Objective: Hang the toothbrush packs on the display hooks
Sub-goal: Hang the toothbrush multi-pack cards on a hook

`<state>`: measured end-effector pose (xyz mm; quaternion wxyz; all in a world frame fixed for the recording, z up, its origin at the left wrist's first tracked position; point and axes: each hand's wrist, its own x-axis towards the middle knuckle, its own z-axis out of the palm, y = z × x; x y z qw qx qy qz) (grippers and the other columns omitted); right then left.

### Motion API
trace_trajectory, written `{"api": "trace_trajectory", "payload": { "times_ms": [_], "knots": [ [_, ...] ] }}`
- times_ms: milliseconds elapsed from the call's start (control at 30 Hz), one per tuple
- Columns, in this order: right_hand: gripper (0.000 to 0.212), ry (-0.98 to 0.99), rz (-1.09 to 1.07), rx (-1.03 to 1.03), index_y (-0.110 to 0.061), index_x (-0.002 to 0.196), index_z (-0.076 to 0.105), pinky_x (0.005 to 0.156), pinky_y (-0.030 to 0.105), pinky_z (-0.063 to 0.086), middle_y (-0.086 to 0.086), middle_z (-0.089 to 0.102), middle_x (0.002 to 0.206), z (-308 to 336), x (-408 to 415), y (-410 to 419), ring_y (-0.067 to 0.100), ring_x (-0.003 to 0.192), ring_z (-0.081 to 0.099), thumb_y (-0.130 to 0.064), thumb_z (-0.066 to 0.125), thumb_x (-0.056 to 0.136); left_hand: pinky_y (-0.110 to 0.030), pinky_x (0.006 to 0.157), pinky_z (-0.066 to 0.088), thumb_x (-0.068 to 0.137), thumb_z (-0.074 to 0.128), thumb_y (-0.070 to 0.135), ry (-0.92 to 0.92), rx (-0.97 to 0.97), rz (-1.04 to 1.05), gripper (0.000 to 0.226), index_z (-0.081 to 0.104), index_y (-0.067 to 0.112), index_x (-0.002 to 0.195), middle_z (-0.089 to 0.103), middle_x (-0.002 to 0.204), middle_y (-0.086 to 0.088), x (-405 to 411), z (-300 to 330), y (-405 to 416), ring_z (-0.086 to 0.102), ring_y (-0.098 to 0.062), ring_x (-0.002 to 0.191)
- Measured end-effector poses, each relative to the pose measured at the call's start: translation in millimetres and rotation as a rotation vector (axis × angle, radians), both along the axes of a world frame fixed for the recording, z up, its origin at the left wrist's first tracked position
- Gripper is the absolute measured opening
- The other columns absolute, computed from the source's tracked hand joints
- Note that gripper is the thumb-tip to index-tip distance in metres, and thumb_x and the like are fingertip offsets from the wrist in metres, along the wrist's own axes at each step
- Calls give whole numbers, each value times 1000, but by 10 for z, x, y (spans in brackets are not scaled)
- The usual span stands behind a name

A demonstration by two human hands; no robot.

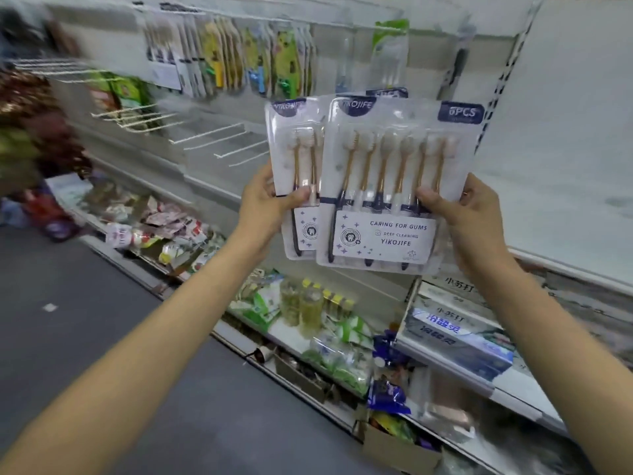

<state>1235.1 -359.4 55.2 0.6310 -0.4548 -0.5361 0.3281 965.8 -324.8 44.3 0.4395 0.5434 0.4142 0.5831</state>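
Observation:
Two clear toothbrush packs with gold-handled brushes and a white YIKOJIFE label are held up before the shelving. My right hand grips the front pack at its right edge, thumb on its face. My left hand grips the rear pack at its left edge; the front pack overlaps most of it. Bare white display hooks stick out from the back panel left of the packs. A third pack top peeks out behind them.
Several other toothbrush packs hang on the top row. Lower shelves hold snack bags, bottles and toothpaste boxes. A cardboard box sits at floor level. Grey aisle floor lies to the left.

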Motion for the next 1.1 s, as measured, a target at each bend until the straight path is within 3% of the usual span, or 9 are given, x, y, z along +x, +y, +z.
{"api": "trace_trajectory", "payload": {
  "times_ms": [100, 233, 367, 467, 600, 733, 833, 900, 1100],
  "knots": [
    [31, -25, 67, -11, -7, 116, 68, 90, 41, 58, 8, 76, 107, -69, -605, 130, 24, 101, 73, -7, 75, 85, -42, 87, 59, 86, 70, -2, 8, 3, 80, 35, 64, 19, 113, 76, 103, -2, -678, -35, -5, 72, -21, 99],
    [27, -13, 172, -2, -10, 111, 68, 87, 41, 59, 3, 77, 100, -113, -1371, 310, 23, 96, 73, -1, 72, 86, -39, 92, 57, 84, 72, -1, 50, 36, 211, 39, 63, 12, 119, 73, 114, -5, -1585, -106, -69, 69, -21, 107],
    [29, -11, 264, 21, -6, 114, 68, 90, 49, 58, 13, 75, 107, -122, -2044, 540, 34, 101, 71, -2, 73, 86, -27, 83, 56, 84, 71, -4, 24, 43, 317, 36, 65, 20, 111, 74, 107, 5, -2335, -159, -137, 70, -11, 102],
    [25, 15, 347, 23, -15, 107, 71, 90, 54, 57, 16, 75, 107, -133, -2462, 761, 36, 100, 71, -5, 74, 84, -34, 90, 56, 85, 71, -4, 22, 36, 399, 39, 65, 20, 115, 74, 112, 1, -2824, -224, -141, 69, -15, 107],
    [26, 59, 386, -1, -15, 104, 72, 86, 47, 58, 10, 76, 101, -207, -2968, 1129, 27, 91, 72, 0, 75, 83, -38, 93, 56, 83, 72, -5, 7, -1, 522, 42, 65, 19, 117, 74, 113, 1, -3362, -328, -58, 70, -16, 107],
    [30, 58, 432, -6, 2, 112, 67, 78, 38, 59, 14, 75, 100, -274, -3460, 1563, 24, 87, 72, 2, 74, 83, -35, 88, 58, 84, 71, -6, -3, -27, 598, 42, 63, 12, 121, 74, 111, 0, -3767, -401, 123, 71, -14, 103],
    [28, 70, 464, -5, 1, 110, 67, 73, 32, 59, 7, 76, 94, -330, -3841, 1922, 20, 84, 72, 4, 74, 83, -39, 87, 59, 85, 70, -5, -10, -37, 636, 37, 66, 22, 110, 75, 107, 1, -4057, -458, 355, 72, -16, 101],
    [30, 84, 488, -10, 3, 112, 67, 74, 33, 59, 11, 76, 98, -374, -4094, 2185, 22, 86, 73, 3, 74, 83, -38, 86, 58, 84, 71, -5, -5, -31, 650, 39, 66, 27, 106, 75, 107, 2, -4265, -489, 550, 71, -16, 102],
    [25, 80, 555, -10, -13, 102, 71, 77, 34, 60, 3, 78, 95, -382, -4766, 3010, 21, 88, 74, 3, 73, 84, -31, 83, 60, 84, 71, -6, 57, -35, 676, 38, 66, 19, 113, 75, 108, 0, -4930, -566, 1220, 71, -17, 102]
  ]
}}
